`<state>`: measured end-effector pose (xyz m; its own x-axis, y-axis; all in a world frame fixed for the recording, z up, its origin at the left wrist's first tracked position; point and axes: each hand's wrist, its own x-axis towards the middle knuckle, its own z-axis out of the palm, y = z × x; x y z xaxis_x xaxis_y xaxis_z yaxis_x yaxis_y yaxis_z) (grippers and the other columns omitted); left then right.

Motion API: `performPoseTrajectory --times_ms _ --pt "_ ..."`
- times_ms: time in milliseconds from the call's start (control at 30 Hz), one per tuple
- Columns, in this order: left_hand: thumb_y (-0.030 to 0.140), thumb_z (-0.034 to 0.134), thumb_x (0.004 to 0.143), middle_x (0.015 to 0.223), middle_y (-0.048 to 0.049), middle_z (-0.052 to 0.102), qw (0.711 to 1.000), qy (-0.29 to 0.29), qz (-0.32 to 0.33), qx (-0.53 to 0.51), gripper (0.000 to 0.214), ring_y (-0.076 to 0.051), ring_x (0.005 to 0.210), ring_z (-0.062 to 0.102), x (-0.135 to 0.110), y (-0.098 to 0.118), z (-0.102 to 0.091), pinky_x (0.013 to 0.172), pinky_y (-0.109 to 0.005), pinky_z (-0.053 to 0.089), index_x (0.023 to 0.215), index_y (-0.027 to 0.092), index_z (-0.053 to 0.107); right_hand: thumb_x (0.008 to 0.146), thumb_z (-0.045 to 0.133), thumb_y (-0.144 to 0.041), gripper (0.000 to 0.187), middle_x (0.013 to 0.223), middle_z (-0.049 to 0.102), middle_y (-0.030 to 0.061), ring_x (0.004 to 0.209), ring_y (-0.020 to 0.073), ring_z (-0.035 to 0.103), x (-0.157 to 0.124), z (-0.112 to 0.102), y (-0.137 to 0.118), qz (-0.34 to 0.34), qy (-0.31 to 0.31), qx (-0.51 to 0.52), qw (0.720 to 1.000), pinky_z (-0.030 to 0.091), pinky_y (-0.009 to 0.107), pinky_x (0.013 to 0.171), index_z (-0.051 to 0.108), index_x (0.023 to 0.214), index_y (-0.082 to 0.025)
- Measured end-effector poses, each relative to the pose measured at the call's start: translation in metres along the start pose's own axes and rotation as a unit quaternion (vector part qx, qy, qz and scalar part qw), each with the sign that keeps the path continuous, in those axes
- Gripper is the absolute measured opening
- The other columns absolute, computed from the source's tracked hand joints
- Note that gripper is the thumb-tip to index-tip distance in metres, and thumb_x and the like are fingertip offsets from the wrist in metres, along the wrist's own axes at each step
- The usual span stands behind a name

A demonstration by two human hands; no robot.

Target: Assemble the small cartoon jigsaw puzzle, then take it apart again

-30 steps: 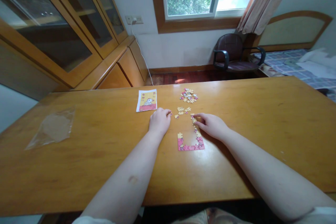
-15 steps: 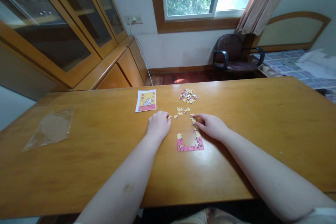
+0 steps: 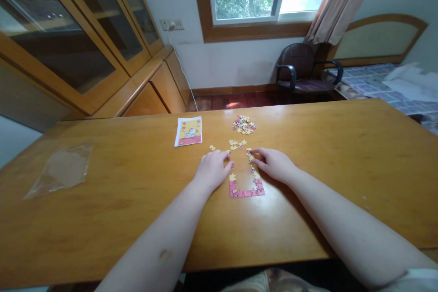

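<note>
A partly joined jigsaw puzzle (image 3: pixel 246 193) lies on the table, a pink bottom row with a short left side and a longer yellow right side. My left hand (image 3: pixel 214 169) is closed in a pinch just above the left side, with a small puzzle piece (image 3: pixel 233 166) showing at its thumb tip. The thumb and index finger of my right hand (image 3: pixel 275 163) press on puzzle pieces at the top of the right side. Several loose yellow pieces (image 3: pixel 233 147) lie between and beyond the hands. Another yellow piece (image 3: pixel 212 148) rests behind my left hand.
A pile of mixed pieces (image 3: pixel 244 124) sits near the table's far edge. Left of it lies a picture card (image 3: pixel 189 131) with a white animal. A clear plastic bag (image 3: pixel 63 166) is on the left of the wooden table (image 3: pixel 137 219). Beyond stands an office chair (image 3: pixel 297 68).
My left hand has moved right and slightly toward me, closer to the puzzle's left side, uncovering a yellow piece behind it. My right hand stays at the right side's top.
</note>
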<state>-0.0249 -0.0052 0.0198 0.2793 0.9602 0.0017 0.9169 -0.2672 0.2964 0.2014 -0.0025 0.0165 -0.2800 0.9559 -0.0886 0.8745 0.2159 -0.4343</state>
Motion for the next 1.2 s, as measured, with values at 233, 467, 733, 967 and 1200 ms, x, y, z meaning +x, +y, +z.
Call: performPoseTrajectory --times_ms 233,467,733,967,1200 --pt "0.037 0.053 0.087 0.095 -0.0038 0.068 0.997 0.035 -0.055 -0.029 0.022 -0.019 0.085 0.061 0.019 -0.015 0.008 0.074 -0.028 0.044 0.097 0.024 0.067 0.087 0.053 -0.043 0.035 0.084 0.069 0.0025 0.074 0.0170 0.060 0.002 0.001 0.002 0.007 0.015 0.007 1.000 0.040 0.025 0.065 0.063 0.117 -0.027" --pt "0.037 0.054 0.087 0.094 -0.0035 0.069 0.997 0.036 -0.044 -0.059 0.022 -0.019 0.086 0.062 0.022 -0.019 0.014 0.076 -0.027 0.045 0.096 0.025 0.070 0.087 0.051 -0.038 0.030 0.082 0.068 0.0029 0.071 0.0161 0.059 0.008 0.007 0.006 0.008 0.059 0.029 0.998 0.039 0.025 0.062 0.065 0.110 -0.024" --pt "0.028 0.053 0.085 0.096 -0.0032 0.069 0.995 0.055 -0.037 -0.080 0.022 -0.019 0.084 0.063 0.023 -0.020 0.016 0.076 -0.028 0.046 0.101 0.025 0.069 0.089 0.046 -0.029 0.025 0.089 0.067 0.0047 0.076 0.0154 0.060 0.003 0.010 -0.002 -0.061 0.143 0.041 0.987 0.043 0.026 0.070 0.067 0.100 -0.021" --pt "0.028 0.051 0.085 0.084 -0.0029 0.068 0.985 0.067 -0.067 -0.142 0.021 -0.018 0.078 0.062 0.025 -0.025 0.014 0.070 -0.026 0.046 0.093 0.022 0.070 0.089 0.051 -0.031 0.025 0.102 0.063 0.0105 0.094 0.0229 0.057 0.039 0.005 -0.028 -0.071 0.162 -0.116 0.977 0.041 0.033 0.084 0.068 0.103 -0.019" --pt "0.029 0.051 0.084 0.074 -0.0018 0.065 0.982 0.080 -0.070 -0.156 0.021 -0.017 0.072 0.059 0.024 -0.025 0.014 0.063 -0.025 0.041 0.090 0.022 0.070 0.085 0.060 -0.042 0.029 0.107 0.060 0.0092 0.099 0.0242 0.053 0.058 0.022 -0.012 -0.089 0.118 -0.112 0.983 0.038 0.036 0.089 0.068 0.104 -0.023"
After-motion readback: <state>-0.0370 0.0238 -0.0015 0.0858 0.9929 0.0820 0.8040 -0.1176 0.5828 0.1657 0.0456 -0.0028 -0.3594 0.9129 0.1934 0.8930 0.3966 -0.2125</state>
